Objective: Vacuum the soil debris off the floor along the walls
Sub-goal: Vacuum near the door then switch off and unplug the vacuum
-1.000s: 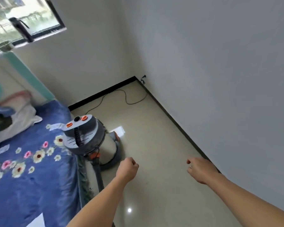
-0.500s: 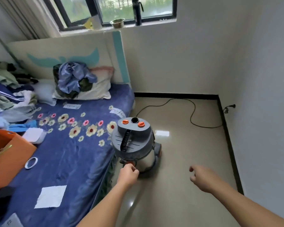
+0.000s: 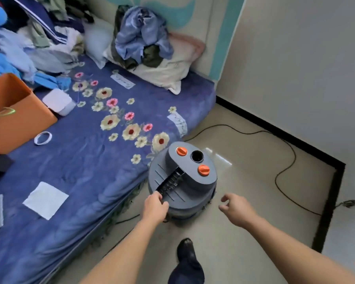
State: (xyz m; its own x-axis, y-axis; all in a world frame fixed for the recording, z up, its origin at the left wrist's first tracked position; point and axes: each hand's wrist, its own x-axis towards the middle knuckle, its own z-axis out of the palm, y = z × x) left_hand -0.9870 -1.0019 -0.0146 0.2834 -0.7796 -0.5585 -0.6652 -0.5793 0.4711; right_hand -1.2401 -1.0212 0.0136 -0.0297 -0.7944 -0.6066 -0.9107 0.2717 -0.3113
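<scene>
Vac point(image 3: 182, 181) sits on the floor point(image 3: 244, 232), tight against the bed point(image 3: 86, 165) edge. It's a grey drum w/ two orange knobs point(image 3: 203, 170) on the lid & a black handle point(image 3: 170, 181) running toward the person. L hand point(image 3: 155, 208) is right at the near end of that handle, fingers curled in & touching it; can't tell if they've actually got hold. R hand point(image 3: 237, 210) hangs just beside the vac on its wall side, not touching, fingers loosely bent, holding nothing. Black cord point(image 3: 295, 157) loops over the floor behind the vac toward the skirting. One dark shoe point(image 3: 188, 253) is planted near, betw. the two forearms.
</scene>
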